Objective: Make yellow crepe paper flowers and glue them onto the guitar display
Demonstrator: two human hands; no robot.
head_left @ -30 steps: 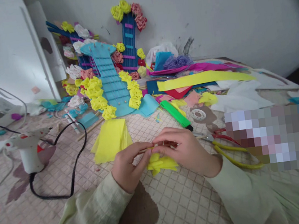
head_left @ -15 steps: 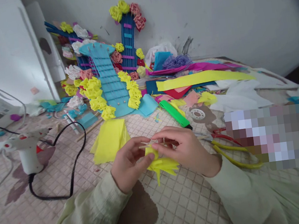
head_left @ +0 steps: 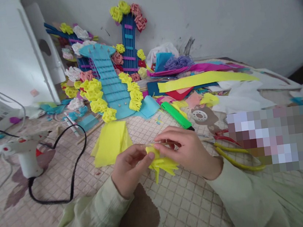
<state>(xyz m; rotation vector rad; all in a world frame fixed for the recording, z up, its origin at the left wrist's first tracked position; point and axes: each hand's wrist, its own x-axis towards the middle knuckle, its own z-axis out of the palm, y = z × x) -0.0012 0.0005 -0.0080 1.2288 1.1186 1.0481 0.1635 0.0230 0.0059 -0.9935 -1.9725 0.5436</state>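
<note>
Pinched between both hands is a piece of yellow crepe paper [head_left: 164, 166], its lower edge cut into pointed strips that hang down and to the right. My left hand [head_left: 132, 171] presses its thumb on the paper's upper left part. From the other side, my right hand [head_left: 190, 151] grips the top of it, fingers bent. A thin stick [head_left: 146, 145] lies along the paper's top edge at my fingertips; most of it is hidden by fingers. Left of my hands lies a stack of yellow crepe sheets [head_left: 109, 142].
A white glue gun [head_left: 29, 156] with a looping black cord stands left. Beyond my hands are a green cutter [head_left: 176, 116], a white spool [head_left: 199, 115] and a blue paper guitar neck [head_left: 111, 78] with yellow flowers. Yellow-handled scissors or pliers [head_left: 238, 160] lie right.
The fringed paper has shifted slightly up and left in my fingers. My left fingers have come a little lower over the stick, covering more of it.
</note>
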